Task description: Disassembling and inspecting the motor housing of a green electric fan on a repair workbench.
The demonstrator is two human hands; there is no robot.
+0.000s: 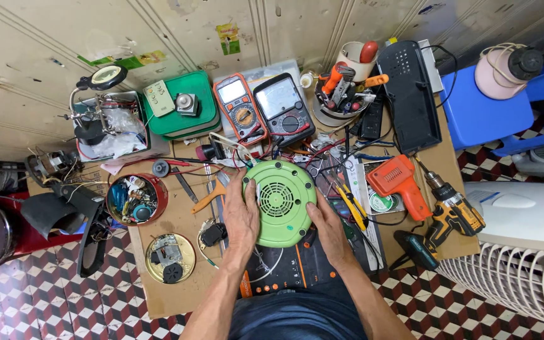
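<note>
Dark blue trousers fill the bottom of the view, and two bare forearms reach up from them over a low desk [158, 296] covered in brown cardboard. Both hands rest on a round, light green appliance [281, 201] with a vented grille at its centre. It sits near the front edge of the desk, roughly in the middle, partly on a black and orange mat [284, 271].

The left hand [240, 214] lies flat against the left side of the green appliance, fingers spread and pointing away from the person. The right hand [327, 226] cups the lower right rim, fingers loosely curved against it. Neither hand pinches anything.

Just left of the left hand lie a small black plug [212, 234] and an orange-handled tool [208, 200]. Further left stand a red bowl [136, 199] full of small parts and, nearer the front edge, a shallow gold tin lid [169, 257] holding dark parts.

Behind the appliance, toward the back edge, two multimeters lie side by side: an orange one [240, 108] and a black one [283, 107]. A green box [181, 113] sits to their left, and a cup of tools [338, 91] to their right.

On the right side of the desk lie an orange glue gun [399, 182] and, at the right edge, a yellow and black cordless drill [451, 214]. Loose red and black wires are tangled across the middle.
</note>
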